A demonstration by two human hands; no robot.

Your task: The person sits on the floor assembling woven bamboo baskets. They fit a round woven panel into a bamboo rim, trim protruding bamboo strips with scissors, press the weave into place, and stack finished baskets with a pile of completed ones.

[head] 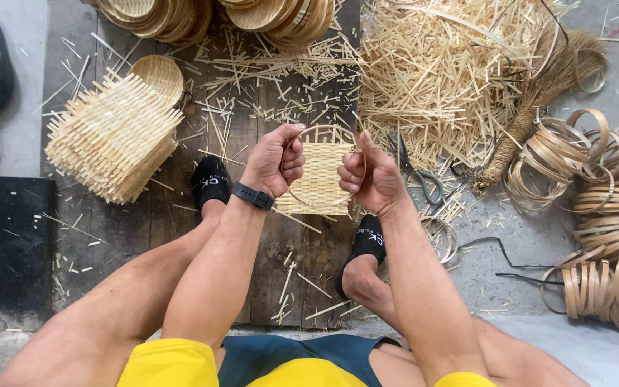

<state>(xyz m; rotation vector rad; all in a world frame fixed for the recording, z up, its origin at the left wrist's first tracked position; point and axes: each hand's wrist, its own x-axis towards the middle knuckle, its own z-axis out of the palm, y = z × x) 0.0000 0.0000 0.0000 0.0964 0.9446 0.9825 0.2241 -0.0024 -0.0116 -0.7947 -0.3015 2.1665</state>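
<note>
A small square woven pale bamboo mat (319, 175) with a thin bent bamboo hoop (324, 204) around it is held between both hands above the dark wooden floor boards (266, 236). The left hand (275, 159) is closed in a tight grip on the hoop's left side, the right hand (372, 178) on its right. A stack of similar mats (112, 136) lies to the left.

Single head-mounted view, looking steeply down from above the seated person.

The camera faces the floor ahead of the knees; the left hand (275, 161) and right hand (370, 179) sit near frame centre at close, arm's-length range; forearms enter from the bottom edge; no second view exists, so nothing overlaps.
</note>
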